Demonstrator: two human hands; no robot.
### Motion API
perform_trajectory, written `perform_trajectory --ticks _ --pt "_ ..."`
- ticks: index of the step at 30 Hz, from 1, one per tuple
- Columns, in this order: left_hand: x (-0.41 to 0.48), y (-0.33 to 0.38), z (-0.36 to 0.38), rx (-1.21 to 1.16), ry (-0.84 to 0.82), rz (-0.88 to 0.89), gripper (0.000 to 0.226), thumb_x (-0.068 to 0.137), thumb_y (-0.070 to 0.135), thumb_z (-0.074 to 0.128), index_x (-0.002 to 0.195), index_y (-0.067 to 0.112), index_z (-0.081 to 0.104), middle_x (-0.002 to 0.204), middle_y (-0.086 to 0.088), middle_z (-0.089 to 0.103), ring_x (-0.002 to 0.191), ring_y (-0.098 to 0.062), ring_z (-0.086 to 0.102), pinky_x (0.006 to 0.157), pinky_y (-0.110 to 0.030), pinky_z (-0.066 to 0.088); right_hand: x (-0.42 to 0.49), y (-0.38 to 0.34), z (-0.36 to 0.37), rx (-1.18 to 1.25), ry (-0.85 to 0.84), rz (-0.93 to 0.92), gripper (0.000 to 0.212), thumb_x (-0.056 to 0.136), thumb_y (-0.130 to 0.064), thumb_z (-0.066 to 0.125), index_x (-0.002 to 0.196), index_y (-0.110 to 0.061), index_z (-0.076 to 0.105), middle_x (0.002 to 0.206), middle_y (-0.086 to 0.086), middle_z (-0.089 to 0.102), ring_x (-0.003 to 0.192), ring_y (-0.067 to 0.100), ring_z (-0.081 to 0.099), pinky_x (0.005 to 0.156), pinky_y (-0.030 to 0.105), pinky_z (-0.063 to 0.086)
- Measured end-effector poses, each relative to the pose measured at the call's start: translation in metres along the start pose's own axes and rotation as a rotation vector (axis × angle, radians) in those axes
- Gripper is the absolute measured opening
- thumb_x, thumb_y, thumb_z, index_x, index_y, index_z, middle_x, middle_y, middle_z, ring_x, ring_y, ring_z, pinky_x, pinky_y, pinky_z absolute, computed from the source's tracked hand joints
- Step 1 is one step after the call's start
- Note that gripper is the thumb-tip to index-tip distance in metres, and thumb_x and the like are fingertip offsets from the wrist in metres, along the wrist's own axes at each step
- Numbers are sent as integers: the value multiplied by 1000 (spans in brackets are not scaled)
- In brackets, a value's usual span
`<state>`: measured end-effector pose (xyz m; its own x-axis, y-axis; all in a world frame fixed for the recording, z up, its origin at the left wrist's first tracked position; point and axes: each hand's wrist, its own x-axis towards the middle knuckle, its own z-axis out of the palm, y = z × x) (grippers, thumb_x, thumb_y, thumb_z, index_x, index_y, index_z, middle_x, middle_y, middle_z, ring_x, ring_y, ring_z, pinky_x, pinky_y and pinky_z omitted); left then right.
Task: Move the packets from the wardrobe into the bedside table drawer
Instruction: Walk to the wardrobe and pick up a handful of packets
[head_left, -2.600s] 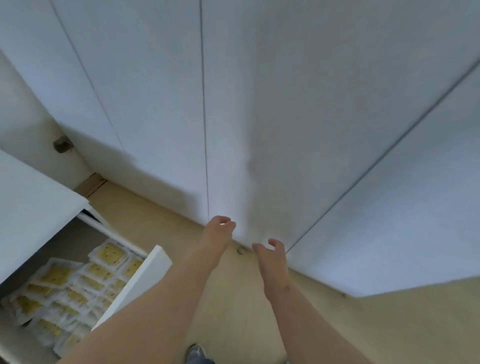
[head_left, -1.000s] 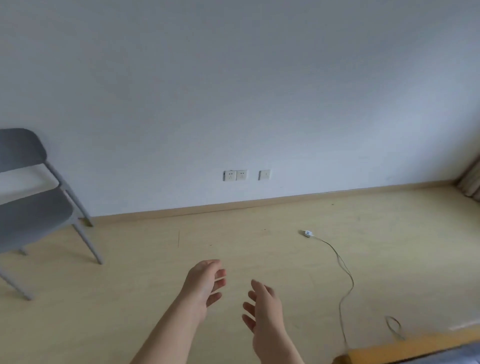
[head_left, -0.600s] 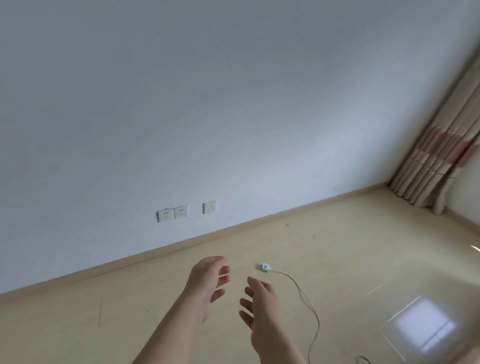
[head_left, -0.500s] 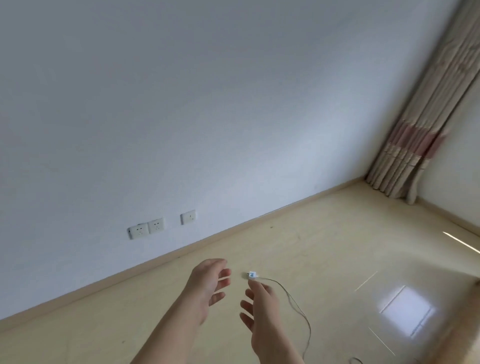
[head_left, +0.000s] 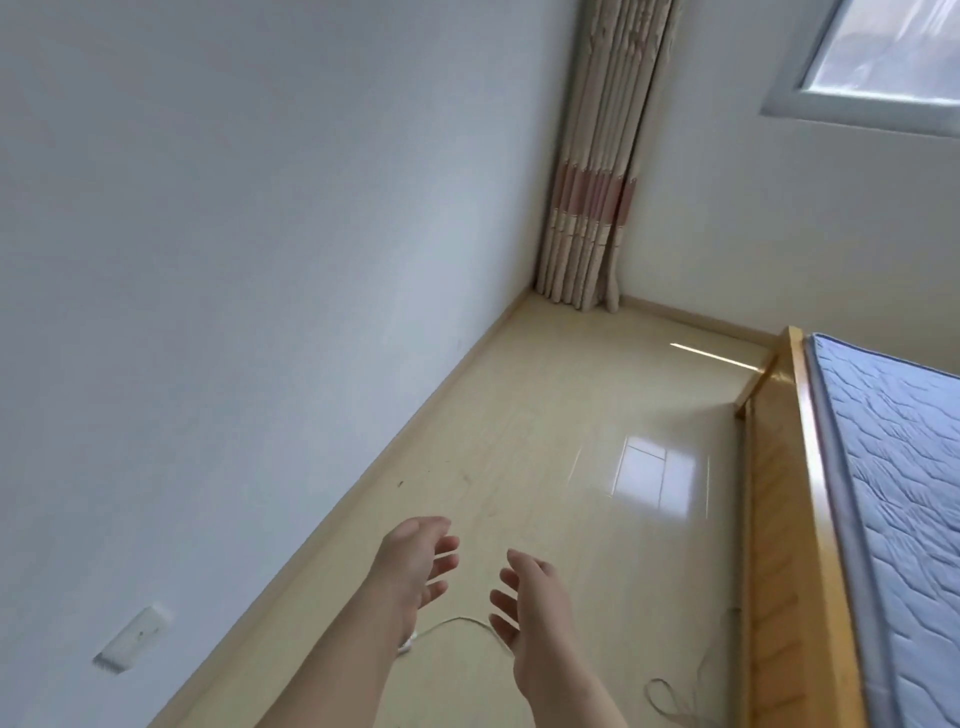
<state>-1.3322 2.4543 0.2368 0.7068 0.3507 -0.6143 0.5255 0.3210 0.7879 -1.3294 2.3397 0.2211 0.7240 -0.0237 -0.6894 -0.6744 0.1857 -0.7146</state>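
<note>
My left hand (head_left: 413, 566) and my right hand (head_left: 535, 603) hang in front of me over the pale wooden floor, a little apart. The fingers of both are loose and spread, and neither holds anything. No packets, wardrobe or bedside table drawer show in this view.
A white wall (head_left: 234, 260) runs along the left with a socket plate (head_left: 132, 636) low down. A white cable (head_left: 457, 623) lies on the floor under my hands. A wooden bed frame (head_left: 784, 519) with a blue mattress (head_left: 904, 493) stands at the right. A striped curtain (head_left: 597, 182) hangs in the far corner.
My view has swung right, away from the wardrobe and the open drawer of packets, past a grey chair and the sockets, to the curtain corner and the bed. Both hands stay empty.
</note>
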Motion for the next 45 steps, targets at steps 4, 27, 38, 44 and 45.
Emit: perform_trajectory --ticks 4,27,38,44,45 --pt "78 43 50 58 -83 -24 14 96 21 50 104 14 59 96 -6 63 86 -20 61 76 -33 46 80 -51 11 63 53 18 5 94 -23 52 93 -18 54 102 5 56 88 21 56 76 33 44" --pt "490 410 363 64 -297 129 12 96 19 49 100 13 58 91 -6 61 84 -19 59 73 -32 46 488 -502 83 219 197 -195 6 94 -21 52 94 -16 55 100 4 58 85 20 57 75 32 45" --pt "627 541 531 253 -512 183 14 98 18 45 95 16 59 91 -3 63 84 -17 59 70 -30 44 618 -675 80 431 295 -298 12 95 -20 51 103 -13 57 99 5 61 85 21 58 72 30 46" --pt "691 567 647 269 -551 150 13 98 19 46 95 17 58 89 -3 63 82 -17 60 71 -31 44 708 -755 33 490 335 -307 8 95 -20 51 96 -16 57 96 5 60 80 20 57 70 31 44" --pt "700 575 671 271 -558 159 13 98 19 46 94 17 58 89 -3 63 81 -17 59 70 -30 44 723 -774 22 500 339 -320 7 95 -20 51 96 -16 57 95 4 60 79 20 57 69 31 44"
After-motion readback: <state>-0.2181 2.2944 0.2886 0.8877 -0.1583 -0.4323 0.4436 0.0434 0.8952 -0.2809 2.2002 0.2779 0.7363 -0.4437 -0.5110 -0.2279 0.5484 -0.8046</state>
